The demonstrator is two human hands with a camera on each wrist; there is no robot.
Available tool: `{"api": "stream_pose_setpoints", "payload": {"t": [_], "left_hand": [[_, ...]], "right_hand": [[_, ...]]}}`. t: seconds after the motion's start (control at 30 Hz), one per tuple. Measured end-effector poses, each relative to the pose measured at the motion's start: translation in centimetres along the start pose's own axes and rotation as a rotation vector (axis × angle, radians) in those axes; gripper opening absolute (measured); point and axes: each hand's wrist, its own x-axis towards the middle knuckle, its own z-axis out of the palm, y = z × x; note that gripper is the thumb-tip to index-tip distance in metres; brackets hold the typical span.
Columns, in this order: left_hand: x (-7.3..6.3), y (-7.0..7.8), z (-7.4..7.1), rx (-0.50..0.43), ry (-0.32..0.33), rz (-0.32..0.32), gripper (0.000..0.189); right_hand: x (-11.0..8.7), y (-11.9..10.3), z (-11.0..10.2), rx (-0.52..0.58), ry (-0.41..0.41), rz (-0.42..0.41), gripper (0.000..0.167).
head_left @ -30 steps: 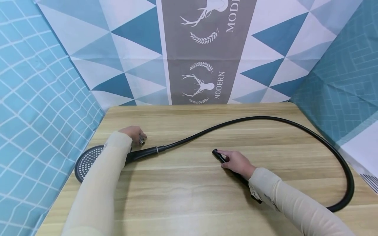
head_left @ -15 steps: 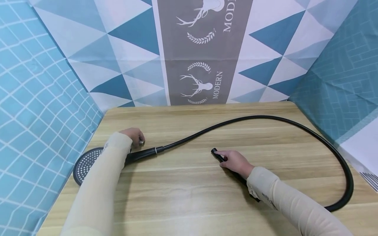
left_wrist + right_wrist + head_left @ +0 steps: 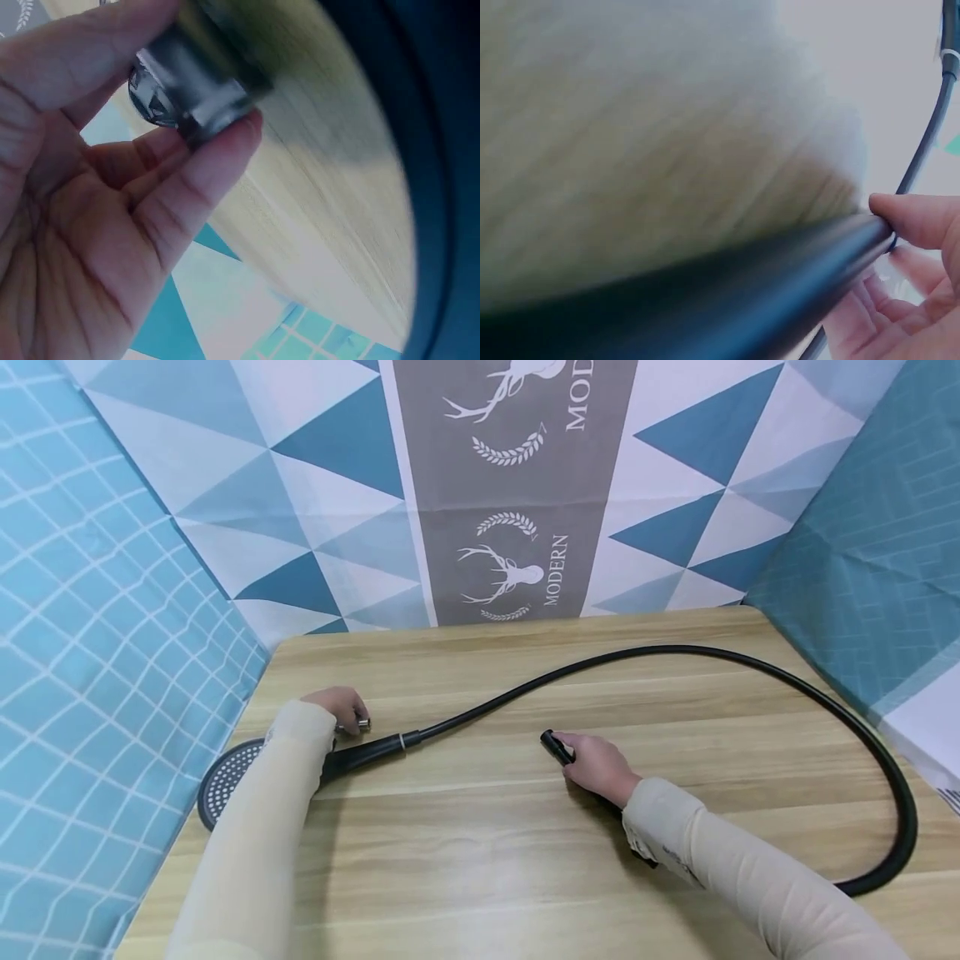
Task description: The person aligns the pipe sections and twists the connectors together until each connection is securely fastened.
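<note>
In the head view, the left hand [image 3: 337, 708] pinches a metal fitting [image 3: 364, 724], a shower handle [image 3: 367, 755] just beside it, while the right hand [image 3: 602, 770] grips a black tube [image 3: 553, 745] near its end. The left wrist view suggests the metal fitting is hard and slick, best pinched by its sides; the right wrist view, that the black tube is stiff, smooth and probably light, best held between thumb and fingers.

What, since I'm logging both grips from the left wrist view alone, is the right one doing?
Observer: The right grip holds a black tube near one end.
Operator: Which larger thing lies by the left grip?
Observer: A showerhead, its perforated face upward, partly hidden by the left sleeve.
Operator: Is anything joined to it?
Observer: Yes, a black hose runs from its handle and passes out of sight at the right sleeve.
</note>
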Motion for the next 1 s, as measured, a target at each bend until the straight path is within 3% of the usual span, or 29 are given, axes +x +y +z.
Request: {"api": "stream_pose_setpoints", "payload": {"t": [0.13,0.27,0.43,0.53,0.73,0.87,1.0], "left_hand": [[-0.4,-0.2,-0.4,-0.003,-0.019,0.025,0.014],[-1.1,-0.1,-1.0,0.009,0.022,0.061,0.013],[-1.9,0.4,-1.6,0.063,0.104,0.219,0.008],[-2.7,0.9,-2.0,0.11,0.166,0.278,0.009],[-5.0,2.6,-2.3,0.139,0.248,0.295,0.017],[-6.3,4.7,-2.2,0.153,0.324,0.36,0.016],[-7.6,6.4,-1.4,0.148,0.472,0.428,0.015]], "right_hand": [[0.5,-0.4,-0.6,0.103,-0.022,0.01,0.062],[0.8,-0.3,-1.2,0.237,-0.074,0.044,0.064],[0.5,0.2,-1.5,0.377,-0.086,0.081,0.063],[0.2,-0.1,-1.9,0.512,-0.127,0.145,0.06],[-0.4,-1.2,-3.0,0.686,-0.238,0.329,0.053],[-1.1,-1.4,-3.7,0.715,-0.261,0.333,0.054],[-2.1,-1.3,-3.9,0.765,-0.242,0.319,0.053]]}}
